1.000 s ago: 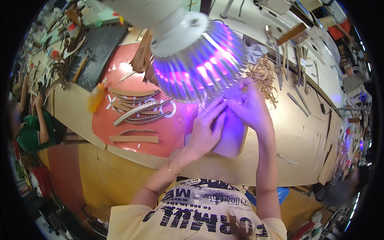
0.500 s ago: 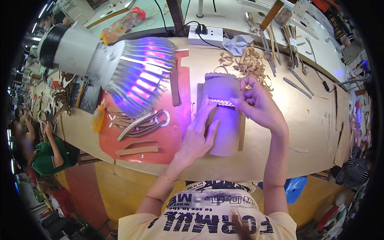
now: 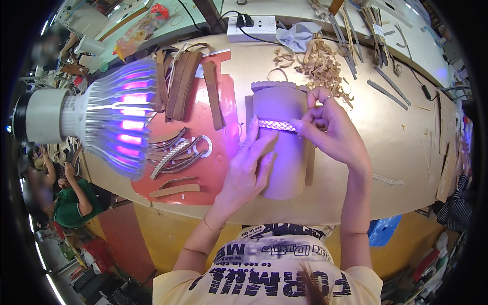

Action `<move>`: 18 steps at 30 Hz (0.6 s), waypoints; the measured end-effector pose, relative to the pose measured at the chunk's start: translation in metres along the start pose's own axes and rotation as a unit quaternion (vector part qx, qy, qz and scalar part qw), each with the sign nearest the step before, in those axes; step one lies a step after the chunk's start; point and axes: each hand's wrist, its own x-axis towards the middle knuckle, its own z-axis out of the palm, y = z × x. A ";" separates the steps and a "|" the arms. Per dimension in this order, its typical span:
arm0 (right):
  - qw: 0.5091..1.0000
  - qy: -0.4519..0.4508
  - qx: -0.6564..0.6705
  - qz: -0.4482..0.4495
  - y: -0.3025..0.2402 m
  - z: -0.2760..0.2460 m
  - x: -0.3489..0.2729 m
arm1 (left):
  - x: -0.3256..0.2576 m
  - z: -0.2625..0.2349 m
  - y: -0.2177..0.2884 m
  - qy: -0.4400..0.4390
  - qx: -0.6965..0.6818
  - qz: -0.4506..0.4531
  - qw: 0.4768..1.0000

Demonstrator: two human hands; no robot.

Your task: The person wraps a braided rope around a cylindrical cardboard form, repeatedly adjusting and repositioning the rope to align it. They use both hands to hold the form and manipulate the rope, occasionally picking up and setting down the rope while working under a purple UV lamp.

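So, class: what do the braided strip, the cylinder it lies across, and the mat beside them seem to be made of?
Braided strip: probably leather, tan and matt; plaited strands show.
Cylinder: likely leather or stiff card, smooth, matt, with a scalloped top edge; the violet light hides its true colour.
Mat: red-brown sheet, slight sheen, perhaps rubber or vinyl.
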 end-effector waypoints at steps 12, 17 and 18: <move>1.000 0.018 -0.005 -0.001 -0.004 0.002 -0.001 | 0.005 -0.005 0.003 -0.019 0.025 0.005 0.999; 0.999 0.028 -0.006 0.021 0.004 0.000 -0.005 | 0.005 -0.005 0.001 -0.013 0.035 0.018 0.999; 0.999 0.029 0.002 0.019 0.006 0.000 -0.005 | 0.005 -0.005 0.000 -0.015 0.039 0.021 0.999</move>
